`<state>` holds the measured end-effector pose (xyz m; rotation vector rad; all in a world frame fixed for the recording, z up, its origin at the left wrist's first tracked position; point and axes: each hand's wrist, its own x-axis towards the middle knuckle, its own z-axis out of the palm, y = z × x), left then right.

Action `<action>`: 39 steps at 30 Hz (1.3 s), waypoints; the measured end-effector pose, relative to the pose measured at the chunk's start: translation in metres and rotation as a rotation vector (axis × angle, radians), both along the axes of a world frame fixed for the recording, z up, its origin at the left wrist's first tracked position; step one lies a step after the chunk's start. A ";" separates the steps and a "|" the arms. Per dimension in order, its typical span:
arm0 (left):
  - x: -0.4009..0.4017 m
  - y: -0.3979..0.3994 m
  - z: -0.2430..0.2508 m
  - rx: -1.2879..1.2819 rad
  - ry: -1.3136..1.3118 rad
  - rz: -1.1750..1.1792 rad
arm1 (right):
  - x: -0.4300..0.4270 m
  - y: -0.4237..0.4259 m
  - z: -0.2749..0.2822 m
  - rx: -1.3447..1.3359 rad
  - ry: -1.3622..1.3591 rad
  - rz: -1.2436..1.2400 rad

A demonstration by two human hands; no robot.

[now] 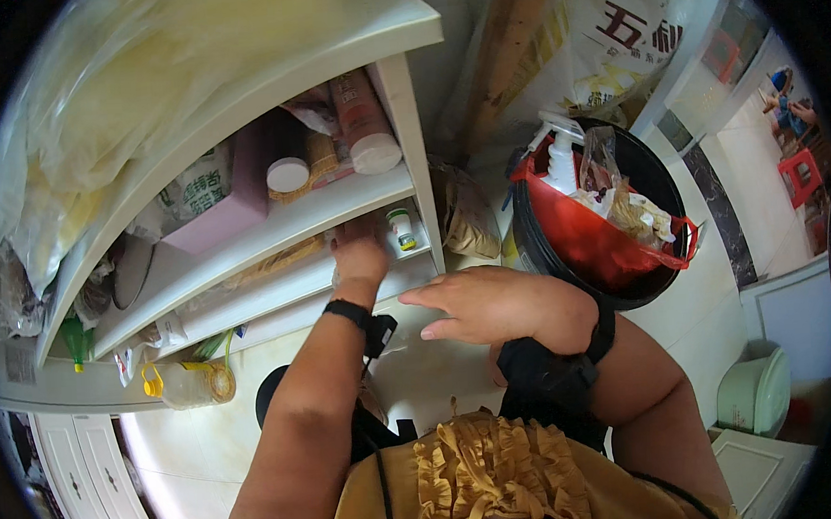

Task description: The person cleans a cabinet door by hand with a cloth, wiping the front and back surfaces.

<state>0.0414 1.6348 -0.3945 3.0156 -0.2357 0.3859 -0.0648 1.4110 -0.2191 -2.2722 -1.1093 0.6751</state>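
My left hand [361, 254] reaches into the lower compartment of a white shelf unit [313, 194]. Its fingertips are in shadow beneath the middle board, so any hold on something is hidden. Just right of it stands a small white bottle with a green and yellow label [401, 229]. To its left lies a flat woven tan item [281, 258], partly covered by clear plastic. In front of the shelves hovers my right hand [492, 303], thumb apart from the fingers, with nothing visible in it. Black straps circle both wrists.
A black bin [600, 292] with a red bag [590, 229] and a white spray bottle [560, 160] stands right. A brown paper bag [468, 218] is beside the shelves. Above are a pink box [232, 198] and a cylindrical canister [366, 124]. An oil jug [186, 384] lies lower left.
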 end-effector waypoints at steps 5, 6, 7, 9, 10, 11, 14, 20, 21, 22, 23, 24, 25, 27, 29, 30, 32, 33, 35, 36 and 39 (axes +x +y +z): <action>0.050 -0.015 0.038 0.074 0.255 -0.058 | 0.002 -0.012 0.003 -0.026 0.049 -0.060; 0.059 0.015 0.020 0.031 0.028 -0.083 | 0.003 -0.003 0.008 0.003 0.047 -0.038; 0.060 0.008 0.021 0.000 -0.014 -0.092 | 0.006 -0.007 0.003 -0.002 0.043 -0.051; 0.061 -0.004 0.028 -0.058 -0.099 -0.104 | 0.014 -0.012 -0.009 0.029 0.000 -0.074; 0.055 -0.008 0.033 -0.013 -0.061 -0.100 | 0.016 -0.015 -0.010 0.027 -0.007 -0.077; 0.048 -0.013 0.036 0.008 -0.045 -0.097 | 0.018 -0.017 -0.011 0.008 0.035 -0.099; 0.025 -0.034 0.058 -0.057 0.235 0.035 | 0.020 -0.023 -0.012 -0.026 0.088 -0.139; -0.006 0.016 0.019 -0.021 0.310 -0.053 | 0.021 -0.005 -0.023 -0.014 0.042 -0.079; -0.014 0.024 0.019 0.054 0.355 -0.068 | 0.020 0.000 -0.022 -0.008 0.040 -0.085; -0.023 0.024 0.022 0.028 0.299 -0.096 | 0.017 0.000 -0.021 0.037 0.065 -0.103; -0.031 0.025 0.025 0.044 0.298 -0.106 | 0.014 -0.002 -0.023 0.034 0.061 -0.069; -0.035 0.014 0.038 0.064 0.341 -0.106 | 0.013 -0.010 -0.027 0.008 0.014 -0.094; -0.044 0.022 0.047 0.087 0.382 -0.077 | 0.010 -0.004 -0.025 -0.007 -0.037 -0.093; -0.040 0.049 0.046 0.133 0.438 -0.021 | 0.005 0.001 -0.020 -0.011 0.003 -0.085; -0.040 0.076 0.060 0.159 0.581 0.032 | 0.001 0.006 -0.017 -0.032 0.040 -0.119; -0.044 0.114 0.045 0.031 0.460 0.214 | -0.004 0.020 -0.013 -0.029 0.015 -0.081; -0.040 0.130 0.055 0.075 0.541 0.198 | 0.001 0.012 -0.028 -0.046 -0.057 -0.069; -0.042 0.147 0.057 0.014 0.561 0.234 | 0.001 0.016 -0.030 -0.046 -0.055 -0.062; -0.048 0.180 0.050 -0.002 0.537 0.235 | 0.000 0.026 -0.028 -0.053 -0.083 -0.056; -0.047 0.175 0.051 -0.022 0.521 0.205 | 0.001 0.025 -0.028 -0.062 -0.078 -0.068; -0.050 0.162 0.054 -0.202 0.402 0.107 | 0.003 0.029 -0.026 -0.096 -0.057 -0.070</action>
